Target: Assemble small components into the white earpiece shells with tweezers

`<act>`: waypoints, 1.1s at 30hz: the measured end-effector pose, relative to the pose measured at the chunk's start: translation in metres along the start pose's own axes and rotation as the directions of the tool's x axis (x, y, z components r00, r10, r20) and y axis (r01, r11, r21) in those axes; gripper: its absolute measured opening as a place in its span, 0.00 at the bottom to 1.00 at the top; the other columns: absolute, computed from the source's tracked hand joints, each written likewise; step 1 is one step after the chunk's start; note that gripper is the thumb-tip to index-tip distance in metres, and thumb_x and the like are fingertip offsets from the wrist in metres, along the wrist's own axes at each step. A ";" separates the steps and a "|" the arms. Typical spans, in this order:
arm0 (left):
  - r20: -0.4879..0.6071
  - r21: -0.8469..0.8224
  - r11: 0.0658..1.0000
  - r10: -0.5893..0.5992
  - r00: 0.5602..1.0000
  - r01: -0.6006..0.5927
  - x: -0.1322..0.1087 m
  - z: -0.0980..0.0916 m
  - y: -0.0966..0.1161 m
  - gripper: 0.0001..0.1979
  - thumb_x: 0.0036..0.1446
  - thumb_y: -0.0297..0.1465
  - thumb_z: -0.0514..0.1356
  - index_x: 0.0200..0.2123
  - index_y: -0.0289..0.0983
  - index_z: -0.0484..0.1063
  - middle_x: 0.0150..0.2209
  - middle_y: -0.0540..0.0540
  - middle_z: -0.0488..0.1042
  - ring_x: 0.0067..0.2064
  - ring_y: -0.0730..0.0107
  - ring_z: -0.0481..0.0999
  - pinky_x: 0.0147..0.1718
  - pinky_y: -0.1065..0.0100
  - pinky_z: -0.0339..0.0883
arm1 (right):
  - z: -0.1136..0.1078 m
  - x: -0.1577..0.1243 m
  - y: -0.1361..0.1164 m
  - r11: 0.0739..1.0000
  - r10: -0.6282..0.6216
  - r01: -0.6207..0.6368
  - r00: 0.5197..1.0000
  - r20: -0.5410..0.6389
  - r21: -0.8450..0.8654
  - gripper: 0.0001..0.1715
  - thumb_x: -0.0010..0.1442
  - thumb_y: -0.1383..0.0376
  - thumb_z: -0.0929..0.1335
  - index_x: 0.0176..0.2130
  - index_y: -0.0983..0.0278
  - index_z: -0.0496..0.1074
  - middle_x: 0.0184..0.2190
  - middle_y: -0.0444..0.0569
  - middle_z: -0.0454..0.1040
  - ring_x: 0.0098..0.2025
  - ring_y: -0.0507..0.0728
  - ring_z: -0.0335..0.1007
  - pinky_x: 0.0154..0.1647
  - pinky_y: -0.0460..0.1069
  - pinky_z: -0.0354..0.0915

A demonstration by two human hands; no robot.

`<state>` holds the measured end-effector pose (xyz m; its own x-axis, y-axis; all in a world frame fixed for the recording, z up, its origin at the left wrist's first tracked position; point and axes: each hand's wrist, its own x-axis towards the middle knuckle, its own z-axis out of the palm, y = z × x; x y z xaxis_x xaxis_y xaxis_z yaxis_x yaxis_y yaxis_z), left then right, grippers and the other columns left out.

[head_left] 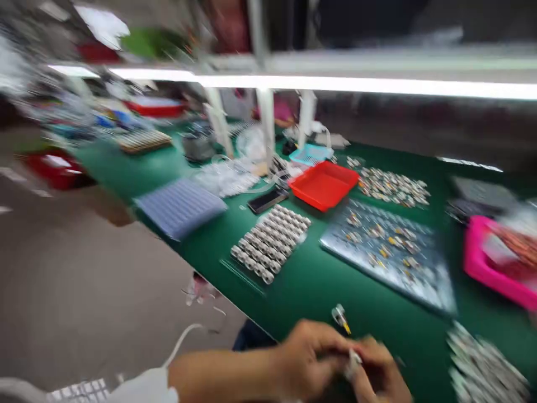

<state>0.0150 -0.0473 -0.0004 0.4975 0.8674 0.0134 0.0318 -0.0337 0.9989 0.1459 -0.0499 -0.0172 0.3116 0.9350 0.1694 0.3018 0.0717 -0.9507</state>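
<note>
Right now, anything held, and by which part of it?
Yes: a small pale part, held between the fingers of the left hand and right hand. Blur hides which part of it is gripped.

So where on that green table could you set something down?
The green tabletop between the rows of white cylindrical parts and the shiny tray, reaching toward the left hand. A smaller patch lies between those rows and the ribbed grey-blue tray. It's crowded around the red tray, small-parts heap and pink bin.
</note>
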 end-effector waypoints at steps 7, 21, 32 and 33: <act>0.030 -0.206 0.977 -0.057 0.998 0.062 0.021 -0.017 -0.006 0.11 0.63 0.31 0.64 0.46 0.36 0.83 0.41 0.40 0.84 0.41 0.62 0.83 0.42 0.67 0.77 | -0.017 -0.010 0.009 0.952 0.067 -0.091 0.994 0.090 0.293 0.07 0.56 0.70 0.68 0.31 0.60 0.64 0.26 0.39 0.62 0.26 0.49 0.60 0.24 0.44 0.61; 0.052 -0.349 0.920 -0.174 0.983 0.181 0.024 -0.011 0.000 0.11 0.60 0.32 0.68 0.45 0.37 0.84 0.40 0.43 0.85 0.41 0.65 0.83 0.45 0.69 0.77 | -0.020 -0.005 0.005 0.927 0.174 -0.215 0.972 0.156 0.307 0.11 0.54 0.69 0.69 0.29 0.59 0.61 0.26 0.38 0.62 0.25 0.49 0.58 0.24 0.45 0.59; 0.093 -0.538 0.739 -0.426 0.900 0.405 0.035 -0.019 0.000 0.14 0.52 0.34 0.74 0.41 0.35 0.84 0.33 0.45 0.85 0.30 0.72 0.81 0.32 0.71 0.78 | -0.063 -0.003 0.002 0.963 0.168 -0.213 0.953 0.251 0.166 0.06 0.65 0.61 0.70 0.43 0.59 0.76 0.32 0.43 0.70 0.29 0.50 0.62 0.28 0.45 0.61; 0.087 -0.541 0.738 -0.430 0.899 0.404 0.035 -0.019 0.000 0.14 0.52 0.34 0.74 0.42 0.35 0.84 0.34 0.44 0.85 0.31 0.71 0.81 0.32 0.71 0.78 | -0.067 -0.004 0.003 0.970 0.141 -0.177 0.969 0.204 0.165 0.06 0.67 0.62 0.69 0.43 0.58 0.76 0.33 0.43 0.70 0.29 0.50 0.62 0.28 0.45 0.60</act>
<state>0.0160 -0.0072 0.0006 0.5085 0.7512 -0.4208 -0.2441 0.5945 0.7662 0.2055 -0.0767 -0.0031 0.1605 0.9868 -0.0235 0.0891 -0.0382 -0.9953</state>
